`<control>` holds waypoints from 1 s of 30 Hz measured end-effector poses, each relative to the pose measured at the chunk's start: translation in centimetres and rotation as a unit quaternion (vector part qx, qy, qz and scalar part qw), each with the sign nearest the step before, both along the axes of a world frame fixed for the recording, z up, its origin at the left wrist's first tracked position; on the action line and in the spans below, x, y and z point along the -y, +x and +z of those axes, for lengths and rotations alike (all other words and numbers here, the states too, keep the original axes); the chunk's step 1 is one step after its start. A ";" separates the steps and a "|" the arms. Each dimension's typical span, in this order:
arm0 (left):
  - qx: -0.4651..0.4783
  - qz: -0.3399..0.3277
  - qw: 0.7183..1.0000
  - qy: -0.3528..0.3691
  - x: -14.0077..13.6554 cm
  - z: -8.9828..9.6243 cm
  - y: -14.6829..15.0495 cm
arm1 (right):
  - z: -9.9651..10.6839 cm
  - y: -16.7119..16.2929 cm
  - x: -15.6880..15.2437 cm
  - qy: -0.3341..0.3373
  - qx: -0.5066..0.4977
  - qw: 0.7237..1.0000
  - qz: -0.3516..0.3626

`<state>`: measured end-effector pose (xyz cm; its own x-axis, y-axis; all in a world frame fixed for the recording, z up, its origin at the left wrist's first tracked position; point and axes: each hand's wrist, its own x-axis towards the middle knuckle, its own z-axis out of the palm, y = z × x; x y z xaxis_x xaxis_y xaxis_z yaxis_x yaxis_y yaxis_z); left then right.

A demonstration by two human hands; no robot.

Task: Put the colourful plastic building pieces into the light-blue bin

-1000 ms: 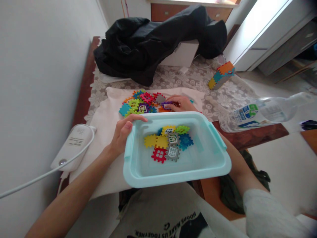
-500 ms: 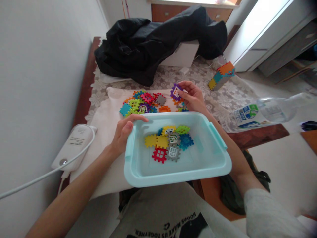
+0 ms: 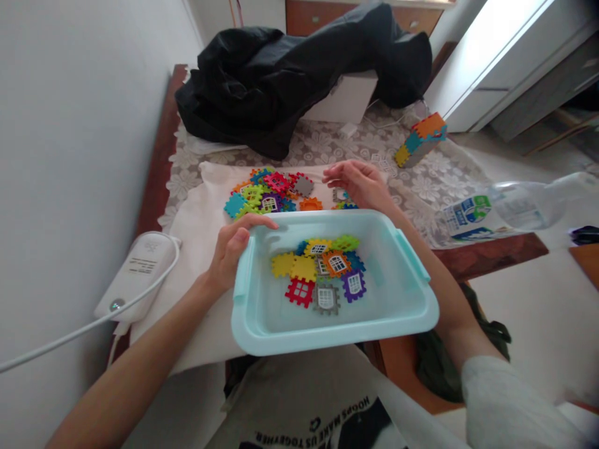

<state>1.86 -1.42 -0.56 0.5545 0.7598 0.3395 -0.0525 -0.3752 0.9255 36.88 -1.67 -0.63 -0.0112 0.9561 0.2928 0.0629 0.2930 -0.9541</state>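
Fingers: the left hand (image 3: pixel 233 249) is curled tight over the near-left corner of the tub (image 3: pixel 412 312), thumb on the rim, and that is what keeps it level out over the lap; the right hand (image 3: pixel 360 184) has its fingers spread loose and empty, palm down, just past the far rim.
Lap: a grey printed shirt (image 3: pixel 318 405) fills the bottom of the view, right under the tub.
Tub: pale blue plastic, it juts off the table edge toward the body, so the grip on the corner carries it.
Tiles in the tub: a flat cluster of toothed squares sits mid-floor, with a red tile (image 3: pixel 300 291) in front, a purple tile (image 3: pixel 354 284) and an orange tile (image 3: pixel 336 263) beside it, and yellow ones behind.
Loose tiles: the heap of tiles (image 3: pixel 269 192) lies on a white cloth (image 3: pixel 201 218) just beyond the tub, within easy reach of the open right hand.
Left side: a white adapter (image 3: pixel 135 274) with its cable rests by the wall.
Right side: a clear bottle (image 3: pixel 510 209) lies on its side.
Far end: a built block (image 3: pixel 420 138) on the lace cover, then a black jacket (image 3: pixel 290 68) draped over a white box.
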 end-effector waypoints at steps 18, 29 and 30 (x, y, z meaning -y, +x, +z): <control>-0.010 0.000 1.000 0.011 -0.1 -0.1 -0.1 | -5.9 0.0 -2.6 0.063 0.337 0.938 0.056; -0.023 0.003 0.999 0.033 0.2 0.7 0.1 | -4.7 -1.4 -1.8 0.048 0.320 0.932 0.164; -0.023 0.002 0.999 0.035 0.2 0.8 0.1 | -4.6 -1.4 -1.8 0.045 0.317 0.932 0.171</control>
